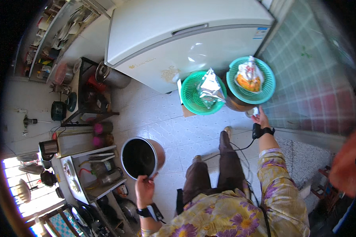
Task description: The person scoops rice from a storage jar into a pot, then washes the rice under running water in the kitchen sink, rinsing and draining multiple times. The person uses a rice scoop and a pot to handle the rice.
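My left hand (145, 189) grips the rim of a deep cooking pot (160, 154) with a dark inside and a brownish outer wall. The pot is tilted, its mouth facing left, above the tiled floor. My right hand (261, 119) reaches forward on the right and holds a small pale cup-like thing (251, 112), partly hidden by the fingers. Just beyond that hand stands a brown container (240, 106). A teal plastic basket (273, 80) rests on top of it, with a plastic bag of orange food (249, 80) inside.
Left of the teal basket sits a green plastic basket (187, 99) holding a silvery foil bag (211, 89). Behind both is a white chest freezer (154, 65). A dark-framed table (74, 97) and a gas stove (69, 177) line the left side. Cables (240, 148) hang by my right leg.
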Demonstrator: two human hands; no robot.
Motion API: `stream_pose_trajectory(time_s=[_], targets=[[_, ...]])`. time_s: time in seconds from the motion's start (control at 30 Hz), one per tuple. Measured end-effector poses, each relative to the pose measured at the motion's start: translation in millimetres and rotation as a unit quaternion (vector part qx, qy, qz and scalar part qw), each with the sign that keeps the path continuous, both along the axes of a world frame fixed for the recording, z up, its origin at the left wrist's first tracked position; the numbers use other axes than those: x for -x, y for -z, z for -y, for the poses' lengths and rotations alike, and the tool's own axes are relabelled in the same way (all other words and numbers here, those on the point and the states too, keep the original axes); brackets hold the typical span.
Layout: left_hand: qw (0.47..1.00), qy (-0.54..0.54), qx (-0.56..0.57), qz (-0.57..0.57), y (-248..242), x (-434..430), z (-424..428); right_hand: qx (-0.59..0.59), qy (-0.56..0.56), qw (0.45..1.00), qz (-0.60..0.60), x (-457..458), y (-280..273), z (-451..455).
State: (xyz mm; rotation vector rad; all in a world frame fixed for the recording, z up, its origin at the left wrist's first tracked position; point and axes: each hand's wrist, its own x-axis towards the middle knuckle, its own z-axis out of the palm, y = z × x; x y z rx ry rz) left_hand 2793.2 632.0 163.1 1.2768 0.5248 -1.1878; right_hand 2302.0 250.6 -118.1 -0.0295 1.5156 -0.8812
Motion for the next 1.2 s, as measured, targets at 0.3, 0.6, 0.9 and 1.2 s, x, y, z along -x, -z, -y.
stream_pose_trajectory(time_s=[0.3,0.6,0.9,1.2], targets=[[0.99,-0.044,-0.094,-0.09,44,38,32,0.095,0.147,0.965,0.196,-10,82,63],[0.989,-0.035,-0.131,-0.064,46,31,76,0.348,-0.287,0.85,-0.271,14,78,47],[0.989,-0.004,-0.126,-0.071,65,-2,112,0.035,-0.127,0.991,0.007,-82,-63,20],[0.989,0.021,-0.116,-0.09,69,1,142,0.043,-0.188,0.977,0.085,-222,11,28]])
